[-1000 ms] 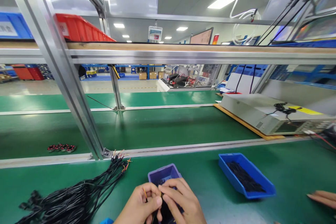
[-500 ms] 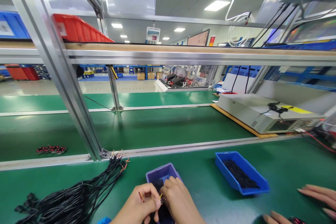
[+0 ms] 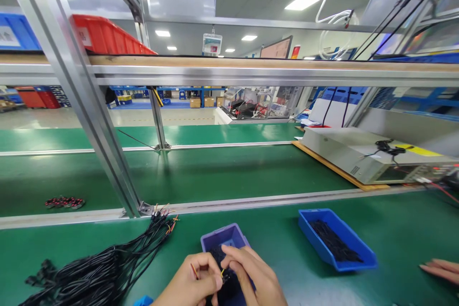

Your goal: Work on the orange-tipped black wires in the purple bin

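My left hand (image 3: 195, 281) is closed in a pinch on a thin cable with coloured wire ends (image 3: 223, 272); an orange-red wire sticks out above its fingers. My right hand (image 3: 260, 275) is just to the right, over the bin, its fingers apart and near the yellow wire end. Nothing shows between the right fingers. Beneath both hands stands a purple bin (image 3: 219, 233) with small black pieces inside, partly covered by the hands. A heap of black cables (image 3: 96, 272) with bared coloured ends lies to the left.
A blue bin (image 3: 369, 264) of black pieces stands to the right. Another person's hand (image 3: 441, 270) rests at the right edge. A metal post (image 3: 96, 119) rises at left. Small red-and-black parts (image 3: 64, 202) lie behind the rail. A grey instrument (image 3: 344, 148) sits at back right.
My right hand has opened from its pinch at the wire end and shifted slightly right. My left hand keeps its hold. The other person's hands have moved right, one out of view.
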`<state>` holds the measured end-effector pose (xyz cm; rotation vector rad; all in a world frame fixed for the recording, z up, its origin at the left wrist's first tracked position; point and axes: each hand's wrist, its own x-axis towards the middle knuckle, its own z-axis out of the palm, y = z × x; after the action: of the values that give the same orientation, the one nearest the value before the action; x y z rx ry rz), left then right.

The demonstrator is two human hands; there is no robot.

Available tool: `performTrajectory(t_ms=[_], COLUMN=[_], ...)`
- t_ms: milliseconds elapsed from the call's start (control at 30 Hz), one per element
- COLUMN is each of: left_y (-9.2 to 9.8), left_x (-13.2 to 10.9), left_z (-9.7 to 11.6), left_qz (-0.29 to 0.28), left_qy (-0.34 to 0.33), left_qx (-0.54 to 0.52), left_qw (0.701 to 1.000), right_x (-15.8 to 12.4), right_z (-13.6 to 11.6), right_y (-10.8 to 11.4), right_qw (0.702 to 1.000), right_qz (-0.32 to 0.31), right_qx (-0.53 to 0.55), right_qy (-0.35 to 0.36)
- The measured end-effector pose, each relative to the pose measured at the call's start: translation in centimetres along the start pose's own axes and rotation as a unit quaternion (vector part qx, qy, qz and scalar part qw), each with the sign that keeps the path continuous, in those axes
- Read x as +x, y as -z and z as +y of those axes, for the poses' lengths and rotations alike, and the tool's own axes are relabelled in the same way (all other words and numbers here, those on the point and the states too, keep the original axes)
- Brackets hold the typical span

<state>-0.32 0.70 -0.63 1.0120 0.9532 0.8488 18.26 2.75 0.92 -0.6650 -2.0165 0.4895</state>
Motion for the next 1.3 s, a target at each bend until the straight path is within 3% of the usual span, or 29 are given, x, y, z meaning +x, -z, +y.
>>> performTrajectory(t_ms=[367, 533, 633, 800, 1133, 1300], left_y=[0.0, 0.5, 0.4, 0.3, 0.5, 0.6], left_x=[0.4, 0.7, 0.5, -0.2, -0.2, -1.0], left_z=[-1.2, -1.6, -1.0, 0.0, -0.9, 0.3], left_qz=[0.025, 0.004, -0.002, -0.008, -0.033, -0.055], left_qy=[-0.020, -0.026, -0.024, -0.024, -0.038, -0.025], left_qx=[-0.008, 0.014, 0.022, 0.007, -0.042, 0.028], left_qw=[0.999, 1.000, 0.999, 1.000, 0.998, 0.998], right_x=[-0.2, 0.3, 0.3, -0.3, -1.0, -2.6], right_z=[-0.2, -0.2, -0.4, 0.1, 0.3, 1.8], right_y=[-0.5, 0.0, 0.3, 0.1, 0.4, 0.9], right_qw=[0.999, 0.993, 0.994, 0.996, 0.985, 0.978], right_qz=[-0.012, -0.059, -0.091, -0.080, -0.125, -0.184], right_qx=[-0.034, -0.073, -0.055, -0.025, 0.065, 0.055], right_qy=[0.031, 0.073, 0.029, -0.003, -0.097, -0.084])
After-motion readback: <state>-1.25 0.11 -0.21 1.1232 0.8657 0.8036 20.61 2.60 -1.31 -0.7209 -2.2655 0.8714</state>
